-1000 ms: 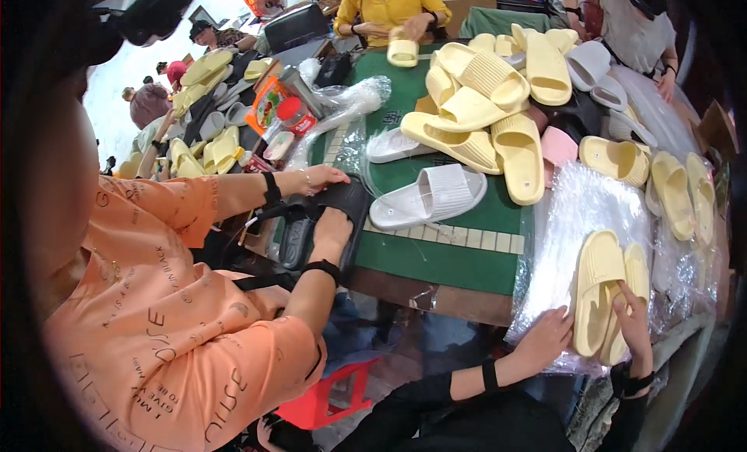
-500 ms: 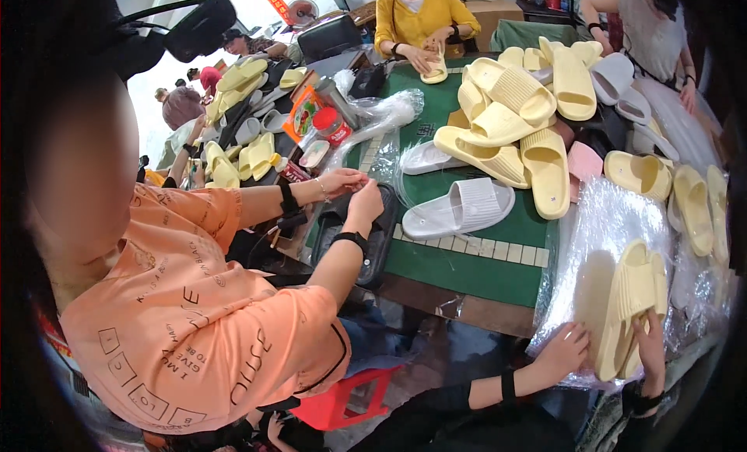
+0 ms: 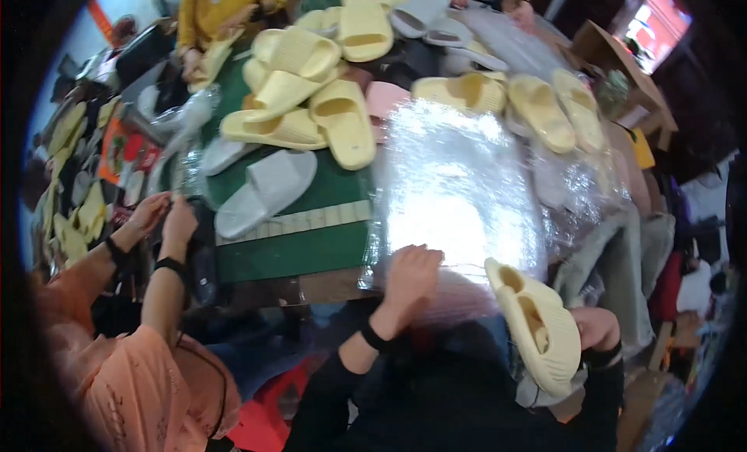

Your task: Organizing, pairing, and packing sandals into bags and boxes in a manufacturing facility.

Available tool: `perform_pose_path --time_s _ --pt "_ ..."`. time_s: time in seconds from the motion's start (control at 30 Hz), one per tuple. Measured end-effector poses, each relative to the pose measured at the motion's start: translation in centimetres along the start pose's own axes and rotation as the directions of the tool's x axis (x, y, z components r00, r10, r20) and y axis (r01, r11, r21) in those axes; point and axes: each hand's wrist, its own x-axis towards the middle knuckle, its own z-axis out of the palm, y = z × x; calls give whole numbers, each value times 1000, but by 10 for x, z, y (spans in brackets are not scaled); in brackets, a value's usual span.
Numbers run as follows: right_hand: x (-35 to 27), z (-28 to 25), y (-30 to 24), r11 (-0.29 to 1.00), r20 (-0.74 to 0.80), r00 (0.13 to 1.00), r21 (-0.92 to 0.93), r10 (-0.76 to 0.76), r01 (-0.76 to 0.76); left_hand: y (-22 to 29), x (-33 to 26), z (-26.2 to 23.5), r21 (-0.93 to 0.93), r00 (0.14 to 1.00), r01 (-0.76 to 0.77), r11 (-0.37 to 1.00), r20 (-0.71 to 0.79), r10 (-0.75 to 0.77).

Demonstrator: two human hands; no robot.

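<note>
Two hands: right hand (image 3: 597, 329) grips a pair of yellow slippers (image 3: 535, 324), lower right; left hand (image 3: 412, 275) is closed on the clear plastic bag (image 3: 459, 195), centre.

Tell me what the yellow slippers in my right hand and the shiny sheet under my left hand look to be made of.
Yellow slippers: likely soft moulded foam or rubber, matte; thick one-piece body with ribbed sole, no seams. Shiny sheet: thin clear plastic film, probably bags; glossy, crinkled, with bright white glare.
</note>
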Motion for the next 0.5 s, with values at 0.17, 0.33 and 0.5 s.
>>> perform_pose_path --time_s 0.17,0.33,0.5 --pt "10 10 0 983 206 963 103 -172 153 6 4 6 -52 999 46 998 -23 -47" --pt "23 15 -1 969 229 952 -89 -204 229 14 5 9 -146 979 198 969 -16 -202" --pt "36 22 -16 949 132 982 -266 -137 168 18 2 7 -228 962 254 940 -40 -269"
